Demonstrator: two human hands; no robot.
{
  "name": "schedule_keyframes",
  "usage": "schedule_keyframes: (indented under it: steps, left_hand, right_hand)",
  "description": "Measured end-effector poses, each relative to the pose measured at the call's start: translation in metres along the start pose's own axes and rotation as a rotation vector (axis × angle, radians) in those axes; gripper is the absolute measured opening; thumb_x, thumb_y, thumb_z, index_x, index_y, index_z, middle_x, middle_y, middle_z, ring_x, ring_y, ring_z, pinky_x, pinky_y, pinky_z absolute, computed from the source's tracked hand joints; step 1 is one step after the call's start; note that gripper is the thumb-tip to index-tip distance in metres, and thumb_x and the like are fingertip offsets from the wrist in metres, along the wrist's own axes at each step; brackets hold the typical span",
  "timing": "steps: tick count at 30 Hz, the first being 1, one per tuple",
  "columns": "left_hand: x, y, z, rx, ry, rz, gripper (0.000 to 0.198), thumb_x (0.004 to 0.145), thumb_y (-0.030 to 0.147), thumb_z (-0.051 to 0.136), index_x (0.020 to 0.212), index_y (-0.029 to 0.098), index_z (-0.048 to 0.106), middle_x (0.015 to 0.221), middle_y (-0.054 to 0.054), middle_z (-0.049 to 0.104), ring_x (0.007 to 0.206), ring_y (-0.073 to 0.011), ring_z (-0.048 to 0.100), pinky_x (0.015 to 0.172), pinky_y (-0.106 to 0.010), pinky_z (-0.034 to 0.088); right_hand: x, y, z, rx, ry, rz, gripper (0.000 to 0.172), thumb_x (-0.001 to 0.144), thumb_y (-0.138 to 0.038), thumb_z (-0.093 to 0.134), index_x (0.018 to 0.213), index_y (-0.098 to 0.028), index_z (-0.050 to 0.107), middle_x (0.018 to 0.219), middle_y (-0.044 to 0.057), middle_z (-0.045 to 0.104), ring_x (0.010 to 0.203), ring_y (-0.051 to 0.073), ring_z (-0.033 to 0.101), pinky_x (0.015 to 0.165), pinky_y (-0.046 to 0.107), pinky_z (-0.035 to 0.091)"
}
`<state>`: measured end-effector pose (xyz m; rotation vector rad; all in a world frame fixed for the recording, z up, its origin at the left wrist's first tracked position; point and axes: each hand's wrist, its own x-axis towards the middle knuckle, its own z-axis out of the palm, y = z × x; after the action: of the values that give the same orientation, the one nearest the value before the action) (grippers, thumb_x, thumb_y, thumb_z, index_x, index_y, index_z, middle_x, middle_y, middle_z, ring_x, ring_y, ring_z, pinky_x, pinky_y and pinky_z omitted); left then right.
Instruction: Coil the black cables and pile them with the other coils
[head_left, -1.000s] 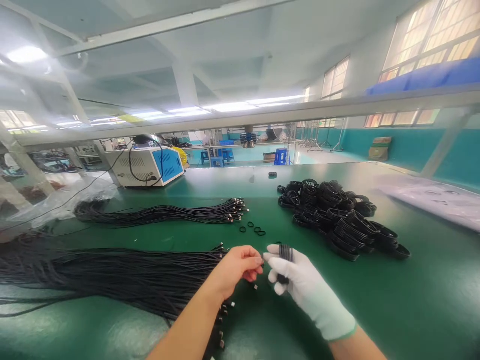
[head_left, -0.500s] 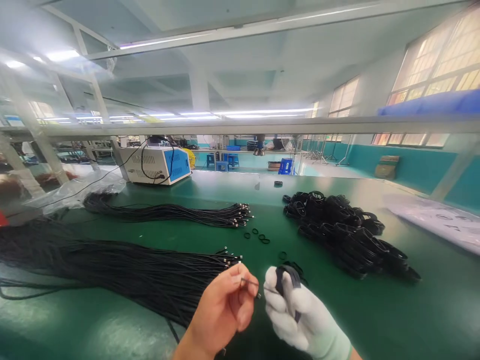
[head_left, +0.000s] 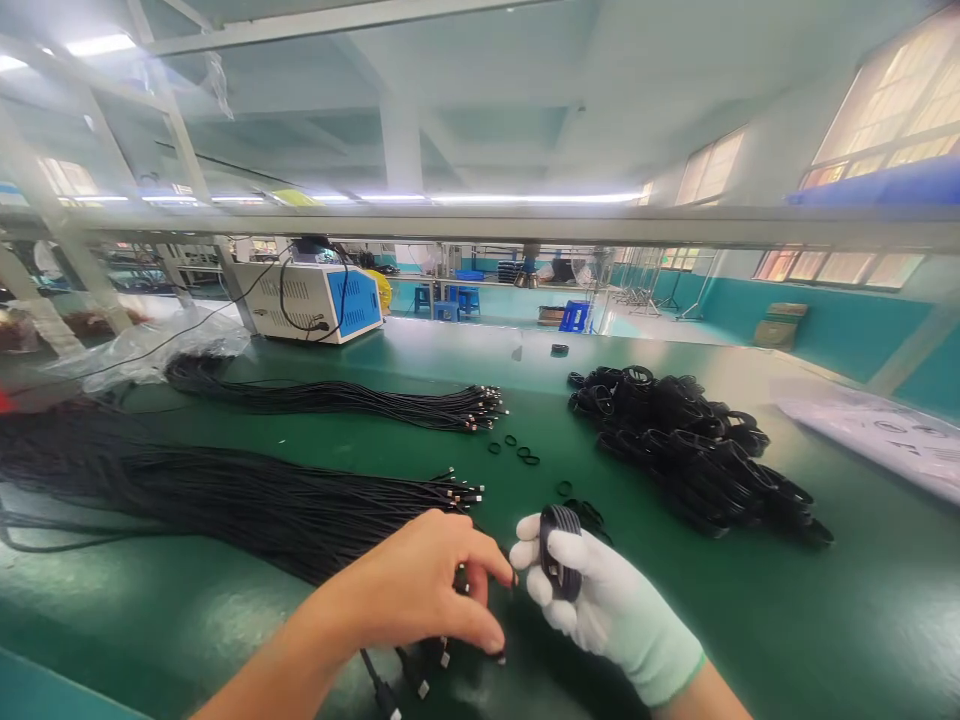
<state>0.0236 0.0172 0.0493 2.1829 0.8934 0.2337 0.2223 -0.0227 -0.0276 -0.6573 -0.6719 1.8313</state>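
My gloved right hand (head_left: 592, 590) is closed around a coiled black cable (head_left: 561, 555), its loops standing upright between thumb and fingers. Just left of it, my bare left hand (head_left: 435, 585) has thumb and forefinger spread apart, with small dark bits by their tips that I cannot make out. Below and behind that hand lies a thick bundle of straight black cables (head_left: 247, 500) with metal plugs at the right end. Several plugs show under my left wrist. Small black rings (head_left: 564, 489) lie beyond my hands, near a little black heap (head_left: 589, 517).
A second cable bundle (head_left: 360, 400) lies farther back on the green table (head_left: 847, 620). At right is a big pile of coiled black cables (head_left: 675, 440), with a plastic sheet (head_left: 877, 430) beyond. A white and blue machine (head_left: 311, 303) stands at back left under a shelf rail (head_left: 480, 228).
My left hand has moved from a pinch on something thin and dark to spread fingers, turned palm down. My right hand has rotated the coil, showing its loops. The view has tilted slightly down.
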Motion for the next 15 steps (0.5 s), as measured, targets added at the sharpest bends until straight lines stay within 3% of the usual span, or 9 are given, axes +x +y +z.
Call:
schedule_keyframes:
  steps: [4,7,9,12,15]
  left_hand:
    - [0.006,-0.011,0.003,-0.085,0.115,-0.012,0.046,0.058,0.024,0.074,0.102,0.03,0.064,0.09,0.005,0.067,0.088,-0.0182,0.054,0.073,-0.024,0.038]
    - [0.01,-0.017,0.009,-0.198,0.118,0.009,0.06,0.057,0.022,0.074,0.114,0.029,0.058,0.11,0.001,0.061,0.101,-0.0208,0.051,0.085,-0.027,0.039]
    - [0.011,-0.017,0.014,-0.231,0.088,-0.001,0.067,0.055,0.022,0.075,0.118,0.03,0.054,0.116,-0.001,0.057,0.106,-0.0222,0.049,0.089,-0.029,0.038]
    - [0.009,-0.011,0.023,-0.134,0.057,-0.028,0.067,0.054,0.03,0.077,0.117,0.032,0.055,0.113,-0.002,0.056,0.102,-0.0235,0.05,0.087,-0.031,0.04]
    - [0.011,-0.004,0.028,0.074,0.065,-0.065,0.06,0.053,0.042,0.077,0.109,0.029,0.06,0.098,-0.003,0.058,0.087,-0.0245,0.053,0.075,-0.032,0.042]
  right_hand:
    - [0.0,-0.003,0.009,-0.108,-0.001,0.003,0.038,0.066,-0.032,0.07,0.096,-0.012,0.058,0.079,0.006,0.064,0.049,0.008,0.056,0.034,0.014,0.039]
    - [0.0,0.0,0.019,-0.278,-0.057,0.047,0.036,0.063,-0.023,0.067,0.095,-0.009,0.057,0.068,0.004,0.062,0.038,0.006,0.047,0.029,0.013,0.033]
    - [0.003,0.004,0.022,-0.422,-0.035,0.098,0.047,0.059,-0.016,0.064,0.105,-0.012,0.053,0.064,0.0,0.06,0.038,0.006,0.046,0.029,0.014,0.034]
    - [0.01,0.015,0.018,-0.653,0.049,0.137,0.069,0.054,-0.011,0.062,0.12,-0.016,0.044,0.057,-0.005,0.058,0.035,0.009,0.046,0.031,0.018,0.036]
    - [0.016,0.029,0.007,-0.81,0.147,0.044,0.079,0.052,-0.01,0.063,0.128,-0.019,0.041,0.057,-0.005,0.059,0.041,0.013,0.052,0.04,0.023,0.042]
